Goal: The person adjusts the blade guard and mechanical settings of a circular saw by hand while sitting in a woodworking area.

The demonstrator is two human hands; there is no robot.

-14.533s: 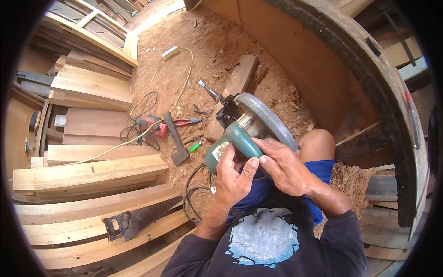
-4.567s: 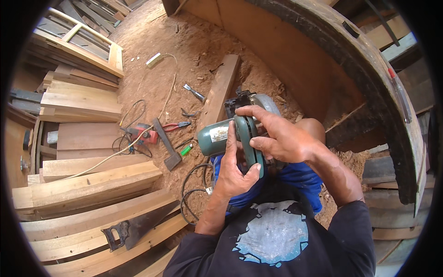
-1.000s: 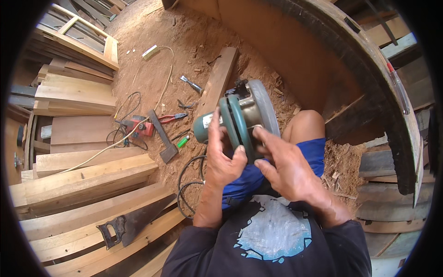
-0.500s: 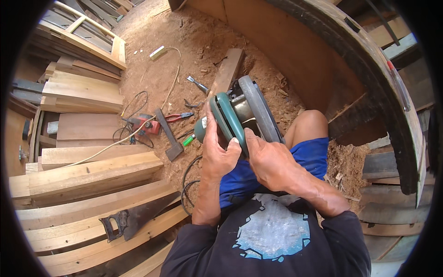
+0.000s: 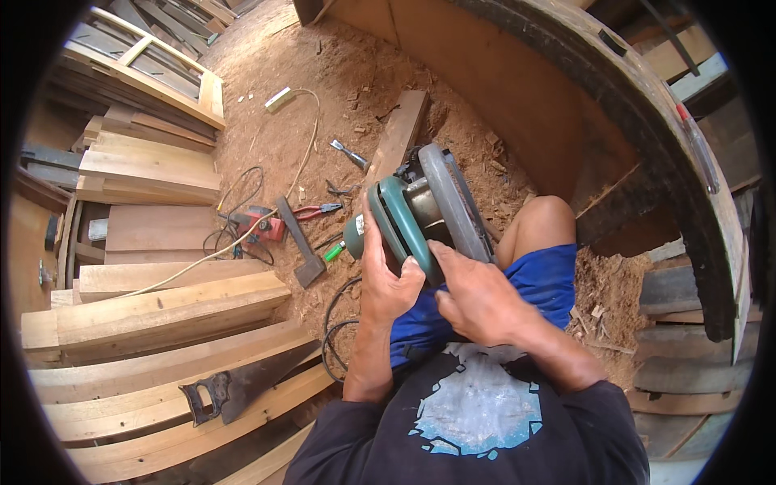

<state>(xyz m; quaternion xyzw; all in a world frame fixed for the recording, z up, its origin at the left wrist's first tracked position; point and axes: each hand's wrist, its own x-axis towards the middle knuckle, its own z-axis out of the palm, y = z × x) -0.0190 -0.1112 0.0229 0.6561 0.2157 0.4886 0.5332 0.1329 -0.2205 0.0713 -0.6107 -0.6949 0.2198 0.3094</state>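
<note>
At frame centre, above your lap, you hold the saw (image 5: 420, 214) tilted on edge. Your left hand (image 5: 386, 279) is wrapped around its green body; your right hand (image 5: 477, 295) has fingers curled on the lower edge of the grey guard. It looks heavy, rigid and top-weighted, so grip the body or handle, away from the blade. A cord (image 5: 335, 323) trails to the floor.

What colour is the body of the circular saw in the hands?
Teal green, with a grey blade guard; the circular saw shows in the head view.

Head camera looks steeply down, close over the person's lap.
</note>
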